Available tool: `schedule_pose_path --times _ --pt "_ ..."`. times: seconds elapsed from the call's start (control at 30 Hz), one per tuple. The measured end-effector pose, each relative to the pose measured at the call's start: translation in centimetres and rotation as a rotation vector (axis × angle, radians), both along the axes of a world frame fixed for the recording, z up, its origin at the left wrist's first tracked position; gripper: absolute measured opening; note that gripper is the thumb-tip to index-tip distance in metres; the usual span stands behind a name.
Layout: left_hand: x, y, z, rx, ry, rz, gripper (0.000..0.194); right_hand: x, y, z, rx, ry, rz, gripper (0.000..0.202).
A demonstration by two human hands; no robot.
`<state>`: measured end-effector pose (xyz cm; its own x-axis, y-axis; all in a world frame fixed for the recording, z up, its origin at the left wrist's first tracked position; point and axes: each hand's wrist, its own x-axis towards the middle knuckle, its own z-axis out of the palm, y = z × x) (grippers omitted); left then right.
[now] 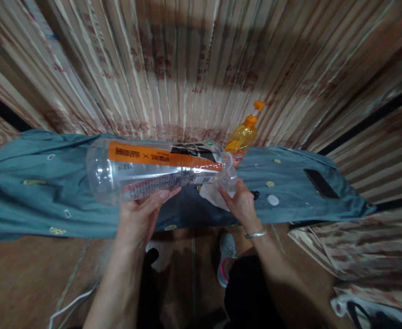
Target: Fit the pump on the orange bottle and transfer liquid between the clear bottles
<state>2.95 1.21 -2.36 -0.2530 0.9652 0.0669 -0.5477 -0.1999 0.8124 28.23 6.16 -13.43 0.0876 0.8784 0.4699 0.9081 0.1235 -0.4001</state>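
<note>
A large clear plastic bottle [146, 169] with an orange and silver label lies sideways in the air over the blue-green cloth, its neck to the right. My left hand [148, 208] is closed around its underside. At the neck end, my right hand [240, 201] pinches a clear, crinkled plastic piece [229, 177]. Whether that piece is part of the bottle or separate, I cannot tell. White tissue or cloth [213, 195] shows just left of my right fingers. Behind the neck stands a yellow pump bottle [242, 139] with an orange top.
The patterned blue-green cloth [84, 219] covers a narrow table. A dark phone [320, 183], a round white disc [272, 199] and a small black object [256, 195] lie to the right. Pleated curtains [187, 68] hang behind. A white cable [72, 301] runs across the floor.
</note>
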Motion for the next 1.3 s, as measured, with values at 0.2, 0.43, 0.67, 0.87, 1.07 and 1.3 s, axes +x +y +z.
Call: schedule_pose_path --times 0.2,0.43,0.67,0.87,1.07,1.3 --pt "0.08 0.06 -0.05 -0.012 -0.003 0.019 0.035 0.00 -0.01 0.00 0.009 -0.008 0.007 0.073" --pt "0.19 0.05 0.37 -0.021 -0.004 0.024 0.037 -0.03 -0.02 0.04 0.011 -0.008 0.007 0.075" --pt "-0.05 -0.10 0.13 -0.012 0.039 0.034 0.037 0.06 0.00 -0.03 0.009 -0.007 0.016 0.073" --pt "0.12 -0.14 0.31 -0.015 0.011 0.026 0.037 0.07 -0.02 -0.05 0.000 -0.008 0.006 0.075" --pt "0.24 -0.15 0.46 -0.015 0.025 0.025 0.036 0.06 -0.07 0.00 -0.011 -0.012 0.004 0.071" --pt "0.03 -0.22 0.29 -0.016 0.061 0.034 0.033 0.06 -0.08 0.02 -0.011 -0.012 0.009 0.069"
